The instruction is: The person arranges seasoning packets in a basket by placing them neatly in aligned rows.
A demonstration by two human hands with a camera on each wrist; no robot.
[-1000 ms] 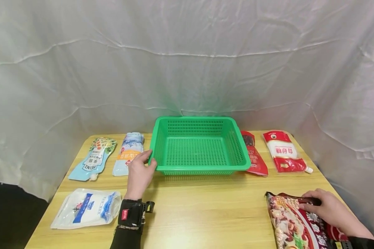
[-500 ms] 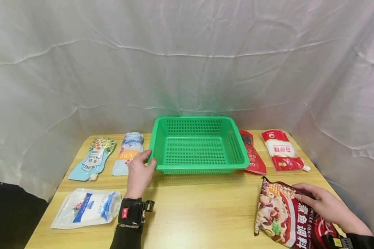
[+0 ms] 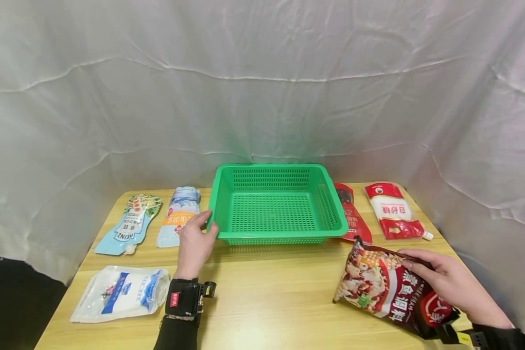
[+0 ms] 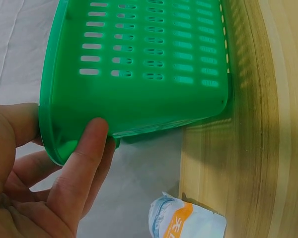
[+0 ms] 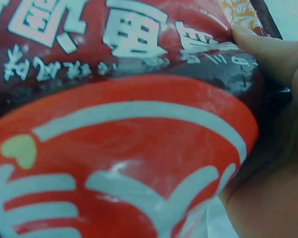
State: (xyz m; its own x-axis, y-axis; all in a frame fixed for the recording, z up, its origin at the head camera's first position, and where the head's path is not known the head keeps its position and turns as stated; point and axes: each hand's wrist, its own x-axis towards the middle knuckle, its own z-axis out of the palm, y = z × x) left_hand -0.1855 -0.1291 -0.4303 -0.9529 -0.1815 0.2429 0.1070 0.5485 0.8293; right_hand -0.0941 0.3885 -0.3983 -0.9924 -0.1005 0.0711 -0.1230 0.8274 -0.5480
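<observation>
My left hand [image 3: 196,245] grips the near left corner of the green plastic basket [image 3: 280,235]. In the left wrist view, the thumb and fingers straddle the basket's rim [image 4: 47,114]. My right hand [image 3: 446,279] pinches the edge of a dark red seasoning packet [image 3: 398,287], tilted in front of me at the table's right side. The packet's picture side and large white characters face up. In the right wrist view, the packet [image 5: 154,129] fills most of the frame, with the thumb lying on its edge. The fingers behind the packet are hidden.
Left of the basket lie a Heinz pouch [image 3: 131,226], a blue and orange salt bag [image 3: 179,216] and a white and blue bag [image 3: 120,294]. To its right are a red packet [image 3: 354,218], partly behind the basket, and a red and white sugar pouch [image 3: 395,211]. Grey cloth [image 3: 262,97] surrounds the table.
My right hand has moved left and forward, bringing the seasoning packet with it toward the basket and turning it. The left hand stays on the basket corner.
</observation>
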